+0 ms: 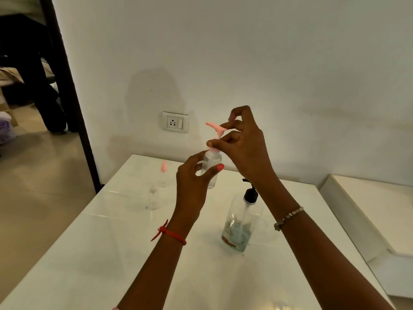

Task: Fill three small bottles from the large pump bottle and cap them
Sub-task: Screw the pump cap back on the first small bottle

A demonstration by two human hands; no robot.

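Up in the air over the white table (111,242) — looks like the capping step on one small bottle (211,168). Got the left hand (192,182) curled round its clear body, thumb in front, and the right hand (243,144) pinching the collar of the pink pump cap (215,127) between thumb and fingertips, other fingers fanned upward. Can't tell whether fully threaded yet. Probably calls for a few more twists until snug, keeping things upright, then setting down and reaching for the next one.

Off to the far left of the table: a pink-topped bottle (163,179) and a seemingly capless bottle (153,198), both too blurry for reading any fill level. Near the right forearm, untouched, the large pump bottle (241,222) — clear squarish plastic, black pump head (250,193), bluish patches low down, label or liquid, hard to say.

Glossy slick tabletop, thin see-through plastic, narrow bases. Likely easy to squash or tip, so go gentle.
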